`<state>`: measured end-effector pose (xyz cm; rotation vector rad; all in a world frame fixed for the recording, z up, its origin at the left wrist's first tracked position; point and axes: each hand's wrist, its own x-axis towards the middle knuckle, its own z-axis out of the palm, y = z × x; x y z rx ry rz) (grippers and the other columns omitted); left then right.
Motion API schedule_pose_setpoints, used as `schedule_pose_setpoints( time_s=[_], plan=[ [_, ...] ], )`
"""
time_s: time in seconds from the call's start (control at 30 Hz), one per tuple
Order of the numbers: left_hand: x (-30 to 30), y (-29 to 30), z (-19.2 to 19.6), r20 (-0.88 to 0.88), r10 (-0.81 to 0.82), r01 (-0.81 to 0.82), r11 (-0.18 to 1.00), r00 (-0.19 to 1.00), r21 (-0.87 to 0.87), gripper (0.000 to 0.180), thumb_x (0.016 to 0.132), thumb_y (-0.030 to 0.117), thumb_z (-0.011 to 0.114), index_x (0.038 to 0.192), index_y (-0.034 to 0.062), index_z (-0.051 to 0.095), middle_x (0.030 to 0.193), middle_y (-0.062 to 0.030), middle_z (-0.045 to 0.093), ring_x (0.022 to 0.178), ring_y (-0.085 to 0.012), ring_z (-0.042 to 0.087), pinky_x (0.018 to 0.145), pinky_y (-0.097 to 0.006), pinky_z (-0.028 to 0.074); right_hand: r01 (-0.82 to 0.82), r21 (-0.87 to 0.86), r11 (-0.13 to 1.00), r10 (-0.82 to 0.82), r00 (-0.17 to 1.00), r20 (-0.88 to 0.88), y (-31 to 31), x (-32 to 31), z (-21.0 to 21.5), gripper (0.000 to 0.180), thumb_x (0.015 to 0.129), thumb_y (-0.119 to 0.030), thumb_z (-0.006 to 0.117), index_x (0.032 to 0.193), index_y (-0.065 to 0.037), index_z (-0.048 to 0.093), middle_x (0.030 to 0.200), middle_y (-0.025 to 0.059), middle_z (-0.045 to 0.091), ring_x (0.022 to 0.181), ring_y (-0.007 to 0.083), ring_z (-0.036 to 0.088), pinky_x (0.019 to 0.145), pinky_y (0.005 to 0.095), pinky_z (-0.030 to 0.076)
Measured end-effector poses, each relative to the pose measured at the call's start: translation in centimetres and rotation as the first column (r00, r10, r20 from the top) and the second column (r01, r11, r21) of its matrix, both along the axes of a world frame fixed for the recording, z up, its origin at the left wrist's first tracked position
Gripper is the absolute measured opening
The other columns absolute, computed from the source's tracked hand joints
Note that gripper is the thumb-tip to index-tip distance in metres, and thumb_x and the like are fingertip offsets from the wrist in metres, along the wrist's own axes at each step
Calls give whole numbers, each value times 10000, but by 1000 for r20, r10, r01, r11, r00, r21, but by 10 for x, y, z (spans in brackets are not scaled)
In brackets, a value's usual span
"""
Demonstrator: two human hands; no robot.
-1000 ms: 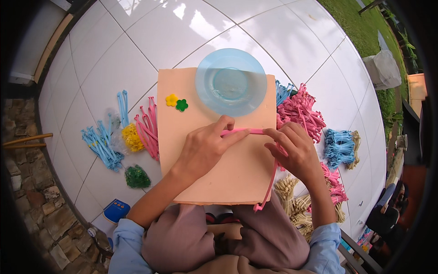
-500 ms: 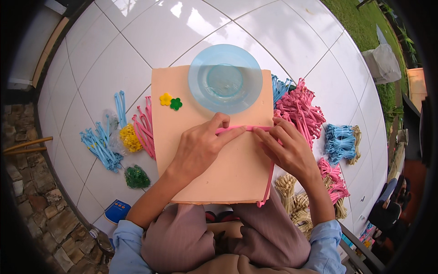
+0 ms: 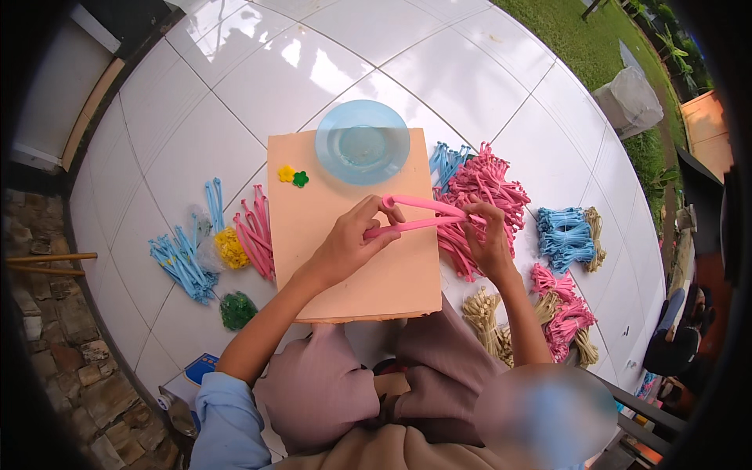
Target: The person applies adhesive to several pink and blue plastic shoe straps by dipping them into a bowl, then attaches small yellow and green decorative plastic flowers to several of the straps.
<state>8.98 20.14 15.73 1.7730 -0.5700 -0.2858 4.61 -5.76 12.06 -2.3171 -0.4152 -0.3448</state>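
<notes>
Above the peach board (image 3: 368, 290) on my lap, both hands hold a narrow pink strap (image 3: 423, 204) doubled into a flat loop. My left hand (image 3: 348, 243) is closed, with the loop's left part between thumb and fingers. The loop's right end is pinched by my right hand (image 3: 489, 243). Toward the board's far edge stands a translucent blue bowl (image 3: 363, 174). A yellow flower piece (image 3: 286, 173) and a green flower piece (image 3: 301, 179) lie on the board to its left.
On the white tiles, right of the board, lie a large pile of pink straps (image 3: 489, 188), blue bundles (image 3: 565, 239) and beige bundles (image 3: 482, 313). To the left are loose blue straps (image 3: 184, 262), pink straps (image 3: 254, 235), a bag of yellow pieces (image 3: 231, 247) and a green-filled bag (image 3: 236, 310).
Both hands have raised the pink strap off the board, and it now shows as an open loop instead of a straight line. My right hand has turned upward. The view has shifted.
</notes>
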Motion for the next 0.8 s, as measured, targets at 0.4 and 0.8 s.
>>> schedule_pose_setpoints(
  time_s=[0.4, 0.8],
  plan=[
    [-51, 31, 137, 650, 433, -419, 888, 625, -189, 283, 758, -40, 594, 952, 57, 411, 1080, -129, 431, 1077, -255, 485, 905, -373, 438, 33, 432, 901, 75, 970, -230, 15, -62, 236, 477, 843, -103, 628, 1207, -27, 328, 757, 106, 626, 685, 127, 610, 513, 253, 494],
    [-53, -3, 225, 896, -398, -336, 886, -196, 320, 133, 767, 246, 643, 822, 174, 544, 1014, 55, 552, 1178, -189, 414, 1060, -403, 320, 65, 809, 585, 364, 870, -333, 61, -43, 298, 445, 894, -195, 562, 1234, 25, 377, 988, 176, 595, 909, 200, 600, 817, 316, 505]
  ],
)
